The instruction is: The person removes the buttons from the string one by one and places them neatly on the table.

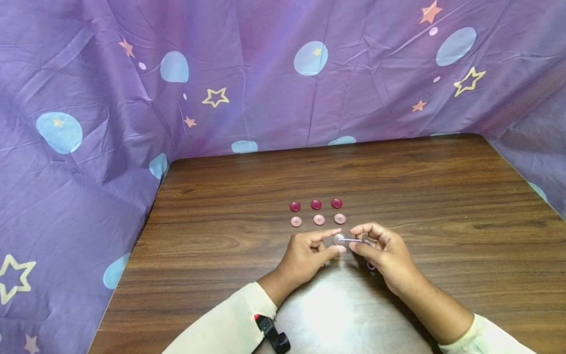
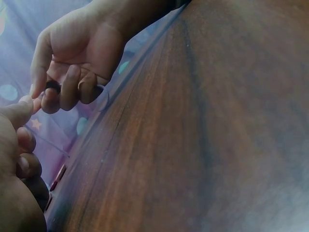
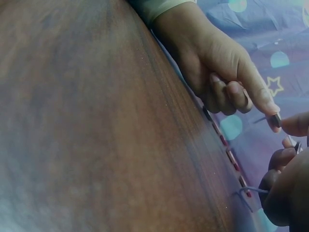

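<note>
Between its thumb and forefinger, my left hand pinches a round pale button; edge-on in the right wrist view, that button looks dark. A thin purple cord runs from the button to my right hand, whose thumb and fingers hold it. Another button sits at the right fingers, partly hidden; the left wrist view shows it as a dark disc. Below the right hand hangs a loop of the cord. Both hands are close together above the table.
Just beyond the hands, three pink buttons lie in a row on the brown wooden table. Behind them is a row of three dark red buttons. A purple cloth with stars hangs along the table's back and sides.
</note>
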A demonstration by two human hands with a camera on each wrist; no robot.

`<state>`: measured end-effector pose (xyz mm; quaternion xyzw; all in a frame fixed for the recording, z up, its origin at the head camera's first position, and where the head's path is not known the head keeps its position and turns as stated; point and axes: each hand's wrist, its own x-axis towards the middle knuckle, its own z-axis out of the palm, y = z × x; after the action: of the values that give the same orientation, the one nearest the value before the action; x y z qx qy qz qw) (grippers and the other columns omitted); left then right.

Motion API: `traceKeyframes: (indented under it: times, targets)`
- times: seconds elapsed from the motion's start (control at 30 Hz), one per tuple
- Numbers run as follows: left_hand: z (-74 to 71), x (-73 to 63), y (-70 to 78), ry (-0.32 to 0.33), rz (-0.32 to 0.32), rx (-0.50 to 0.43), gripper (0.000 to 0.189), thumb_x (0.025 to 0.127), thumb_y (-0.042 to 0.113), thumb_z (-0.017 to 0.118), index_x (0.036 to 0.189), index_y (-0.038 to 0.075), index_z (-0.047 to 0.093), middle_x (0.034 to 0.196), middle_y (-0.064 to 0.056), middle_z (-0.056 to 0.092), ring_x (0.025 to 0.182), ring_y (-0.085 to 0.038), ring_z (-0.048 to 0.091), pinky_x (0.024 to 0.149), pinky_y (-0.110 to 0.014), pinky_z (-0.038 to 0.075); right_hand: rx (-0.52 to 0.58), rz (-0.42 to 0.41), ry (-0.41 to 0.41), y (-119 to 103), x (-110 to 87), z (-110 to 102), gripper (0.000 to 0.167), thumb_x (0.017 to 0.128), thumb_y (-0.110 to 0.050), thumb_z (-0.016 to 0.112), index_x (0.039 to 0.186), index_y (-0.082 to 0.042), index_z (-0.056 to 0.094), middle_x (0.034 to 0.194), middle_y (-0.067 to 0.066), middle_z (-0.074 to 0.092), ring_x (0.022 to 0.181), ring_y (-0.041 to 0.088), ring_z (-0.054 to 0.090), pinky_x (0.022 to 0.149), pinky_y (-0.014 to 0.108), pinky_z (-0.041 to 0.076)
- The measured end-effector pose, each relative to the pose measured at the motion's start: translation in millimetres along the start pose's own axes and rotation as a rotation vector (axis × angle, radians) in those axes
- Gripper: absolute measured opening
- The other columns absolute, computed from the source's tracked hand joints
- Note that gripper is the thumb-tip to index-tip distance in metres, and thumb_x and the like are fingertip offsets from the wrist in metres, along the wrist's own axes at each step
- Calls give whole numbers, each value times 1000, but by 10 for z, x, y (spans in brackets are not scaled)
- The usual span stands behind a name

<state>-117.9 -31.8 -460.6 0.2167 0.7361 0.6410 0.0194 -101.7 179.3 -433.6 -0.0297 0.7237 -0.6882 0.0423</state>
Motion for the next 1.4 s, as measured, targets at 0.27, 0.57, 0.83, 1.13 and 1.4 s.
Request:
traceKeyframes:
  times: [0.27,0.57,0.83,1.13,1.4]
  targets:
    - [-9,-7,5,-3,-6,-3,39,97,6,82,134,-1,75,57,-25,62,49,8,45,46,-15,34,-33,-33,2,7,1,6,25,87,8,80,111,2,72,85,-8,67,76,6,62,65,21,53]
    - [-14,-4,14,-3,-9,1,40,97,7,82,135,-2,74,57,-25,62,49,8,44,46,-15,33,-118,-46,37,-3,8,-1,34,87,4,84,117,9,71,82,-8,61,70,7,55,58,24,48]
    - [-12,-8,13,12,-5,10,39,96,8,83,134,0,75,58,-24,63,49,6,46,46,-16,36,-196,-90,54,-7,-4,-9,31,88,0,86,115,9,73,77,-9,60,64,5,52,53,24,46]
    - [-12,-18,16,25,-4,28,40,96,8,83,135,-1,75,56,-22,61,48,7,44,45,-16,34,-242,-112,71,17,-6,-26,19,91,-5,87,105,4,79,80,-15,72,69,2,60,58,22,52]
    - [-13,-11,25,47,-18,50,41,96,10,83,135,-1,75,51,-14,55,47,9,39,44,-15,31,-179,-149,118,26,18,-4,10,93,1,82,99,8,78,76,-15,71,62,1,56,52,21,47]
